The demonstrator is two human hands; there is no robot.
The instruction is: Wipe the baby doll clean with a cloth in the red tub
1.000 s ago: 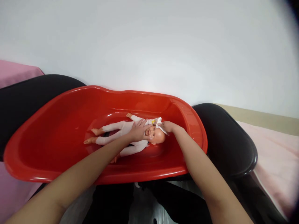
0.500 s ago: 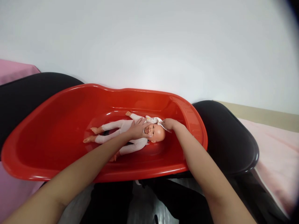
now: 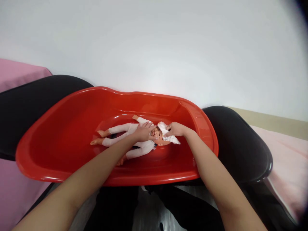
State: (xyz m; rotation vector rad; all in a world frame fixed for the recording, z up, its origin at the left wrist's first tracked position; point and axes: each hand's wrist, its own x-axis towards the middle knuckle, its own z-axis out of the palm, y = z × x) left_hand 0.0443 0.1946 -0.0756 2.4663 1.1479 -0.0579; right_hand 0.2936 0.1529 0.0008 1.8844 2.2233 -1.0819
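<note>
A baby doll [image 3: 142, 149] with a cloth body and a hard head lies on its back in a red baby bathtub [image 3: 60, 141], feet toward the left. My left hand [image 3: 144, 132] lies across its upper chest and chin, fingers and thumb on either side of the jaw, holding it. In my right hand [image 3: 176, 129] a white cloth [image 3: 171, 139] is pinched. The cloth covers part of the doll's forehead and crown, and one corner sticks out to the right. My left hand hides the doll's neck and part of its chest.
Black chairs [image 3: 243, 144] flank the tub on the right and left, their seats partly under its ends. A white wall [image 3: 154, 48] rises behind. Pink covers [image 3: 19, 72] show at both sides. My legs are below the near rim.
My right hand has brought the cloth from the far side of the doll's head onto its forehead and crown. My left hand stays at the chin and chest. The view has shifted slightly.
</note>
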